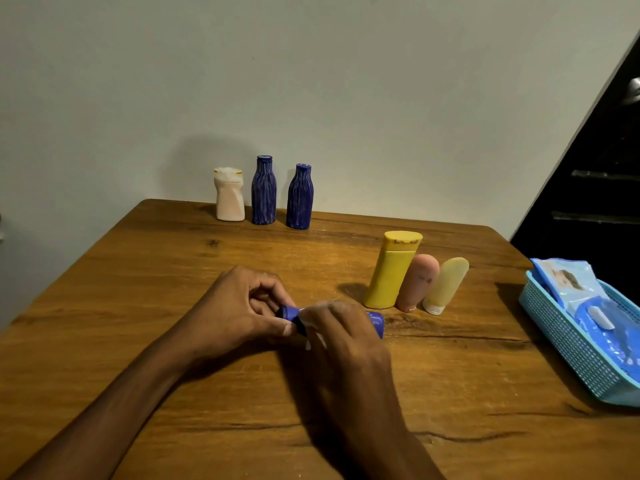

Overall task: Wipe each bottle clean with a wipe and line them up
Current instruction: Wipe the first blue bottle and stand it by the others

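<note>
A blue bottle [376, 322] lies sideways just above the wooden table [173, 271], held between both hands. My left hand [242, 306] pinches its cap end. My right hand [343, 337] wraps a white wipe [311, 341] around its body; most of the bottle is hidden. At the back by the wall stand a white bottle [229, 195] and two blue ribbed bottles [264, 190] [300, 197] in a row. To the right stand a yellow bottle [393, 270], a pink tube [417, 282] and a pale yellow tube [445, 285], side by side.
A light blue plastic basket [568, 344] sits at the table's right edge with a pack of wipes [571, 285] inside. A dark staircase rises at the far right. The wall stands right behind the table.
</note>
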